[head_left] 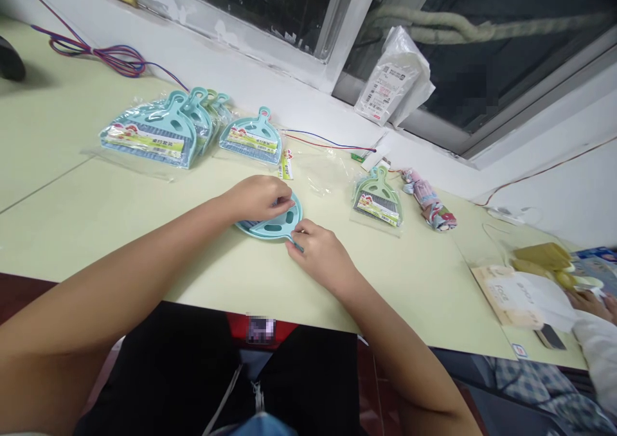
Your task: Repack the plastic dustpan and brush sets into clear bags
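Observation:
A light blue mini dustpan and brush set lies unwrapped on the table in front of me, with grey bristles partly showing at its left. My left hand rests over the far side of the set, fingers curled onto it and covering part of the brush. At the near right, my right hand pinches the handle end between thumb and fingers. Just beyond the hands, a printed label card lies beside a clear plastic bag.
Bagged blue sets lean together at the back left, with another bagged set beside them. A green bagged set and a folded umbrella lie to the right. Farther right are a tissue pack and a person's hand.

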Available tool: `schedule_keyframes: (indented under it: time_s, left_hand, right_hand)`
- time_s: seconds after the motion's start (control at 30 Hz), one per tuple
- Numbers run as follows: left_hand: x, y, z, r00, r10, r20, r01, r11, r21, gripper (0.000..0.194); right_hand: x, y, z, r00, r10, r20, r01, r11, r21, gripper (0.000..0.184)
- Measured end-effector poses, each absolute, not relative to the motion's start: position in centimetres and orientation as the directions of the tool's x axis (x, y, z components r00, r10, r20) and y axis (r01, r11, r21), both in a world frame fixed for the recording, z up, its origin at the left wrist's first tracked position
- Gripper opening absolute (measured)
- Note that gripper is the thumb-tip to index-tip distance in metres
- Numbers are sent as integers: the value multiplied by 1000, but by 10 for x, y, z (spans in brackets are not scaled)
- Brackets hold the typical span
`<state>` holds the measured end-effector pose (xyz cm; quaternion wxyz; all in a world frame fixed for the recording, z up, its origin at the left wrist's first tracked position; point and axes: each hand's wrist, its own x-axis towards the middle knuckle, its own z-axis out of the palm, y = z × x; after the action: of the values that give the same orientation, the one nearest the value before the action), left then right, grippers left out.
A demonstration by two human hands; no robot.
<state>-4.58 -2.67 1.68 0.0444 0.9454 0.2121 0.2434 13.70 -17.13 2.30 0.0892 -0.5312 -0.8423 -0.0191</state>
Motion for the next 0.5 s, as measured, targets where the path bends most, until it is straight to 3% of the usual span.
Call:
schedule_keyframes:
  time_s: [0.23,0.5]
  left_hand:
    - [-46,-24,14,795,425,433,375,-905,201,28]
    - [-49,-22,17,784,461,416,408,-888,214,30]
  right_hand:
    - [139,-168,21,-430,888,161,886,450,-113,26]
    - [141,-166,14,-398,884,247,887,439,-143,21]
